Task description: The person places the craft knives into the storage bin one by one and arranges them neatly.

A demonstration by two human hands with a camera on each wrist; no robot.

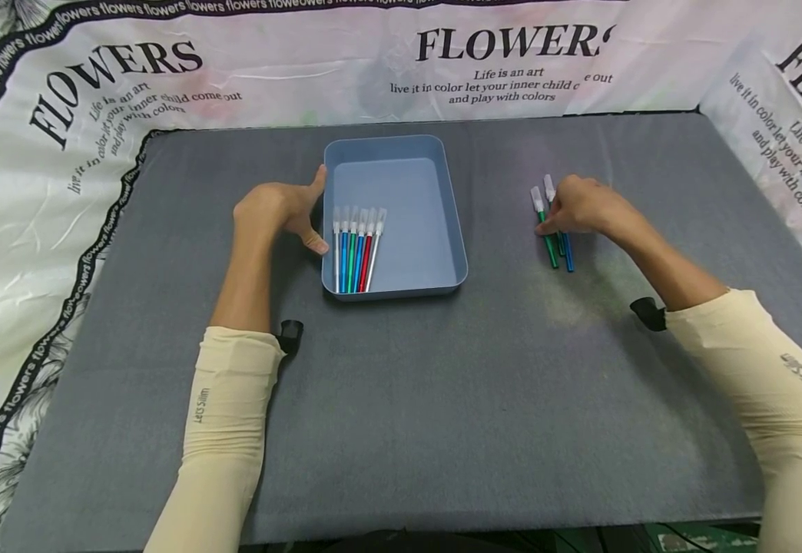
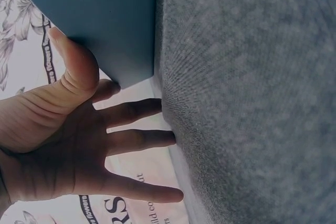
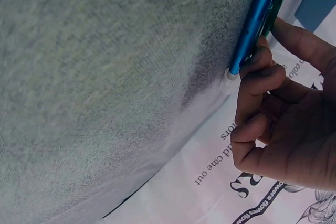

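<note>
My left hand (image 1: 280,209) rests against the left wall of a blue-grey tray (image 1: 415,293). In the left wrist view its thumb (image 2: 79,64) lies on the tray's side, and the other fingers extend straight. Several slim marker pens with whitish caps lie side by side in the tray's left part, among them a red marker (image 1: 365,263). Right of the tray, my right hand (image 1: 584,206) holds a small group of markers between thumb and curled fingers. A green marker (image 1: 548,244) and a blue marker (image 1: 568,253) show there; fingers partly hide another green one.
A grey cloth (image 1: 442,415) covers the table. White sheeting printed with flower lettering (image 1: 512,46) stands along its back and sides. Between the tray and my right hand lies a stretch of bare cloth.
</note>
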